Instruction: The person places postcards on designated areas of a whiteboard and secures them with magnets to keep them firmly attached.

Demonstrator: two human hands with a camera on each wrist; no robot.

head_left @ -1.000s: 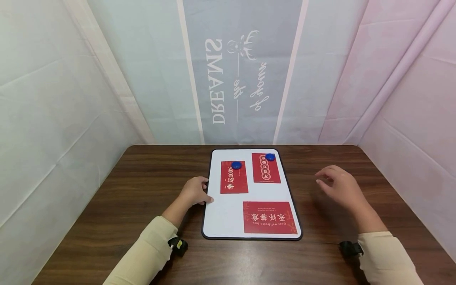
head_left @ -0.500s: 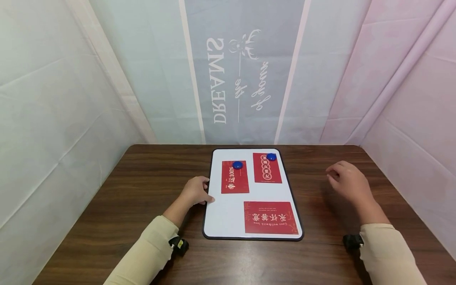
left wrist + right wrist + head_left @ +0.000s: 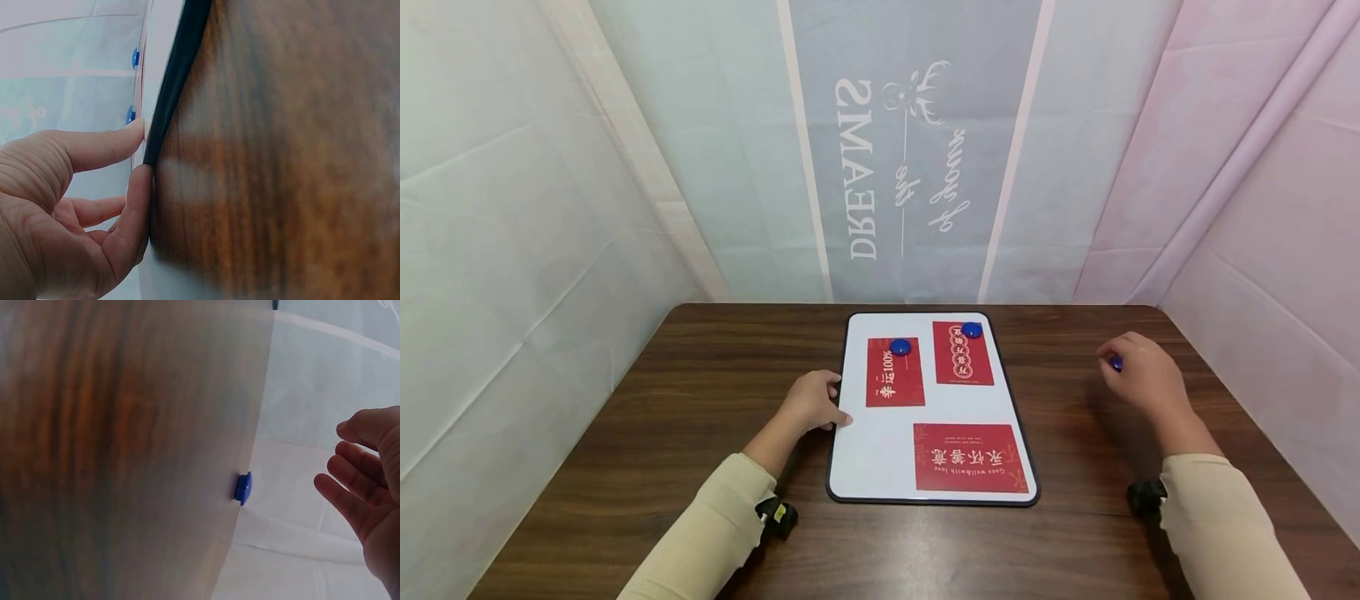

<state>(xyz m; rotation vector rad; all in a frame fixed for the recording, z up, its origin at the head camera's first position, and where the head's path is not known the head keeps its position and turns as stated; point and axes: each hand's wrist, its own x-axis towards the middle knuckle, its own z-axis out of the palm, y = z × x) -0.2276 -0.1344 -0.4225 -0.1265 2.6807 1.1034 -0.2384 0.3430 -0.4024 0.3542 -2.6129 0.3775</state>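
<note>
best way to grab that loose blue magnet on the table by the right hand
Pinch the blue magnet by its round rim, thumb and forefinger coming from above. It is a low disc lying flat on the table, beside the right hand.

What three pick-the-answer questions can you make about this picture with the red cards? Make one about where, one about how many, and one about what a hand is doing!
1. Where is the loose blue magnet?
A. On the table, right of the whiteboard
B. On the nearest red card
C. In the left hand

2. How many red cards lie on the whiteboard?
A. Two
B. Three
C. Five

3. What is the left hand doing?
A. Waving in the air
B. Holding a pen
C. Touching the whiteboard's left edge

Answers:
1. A, it sits on the wood by the right hand.
2. B, two far cards carry magnets and the near one has none.
3. C, thumb and finger rest at the black rim.
</note>
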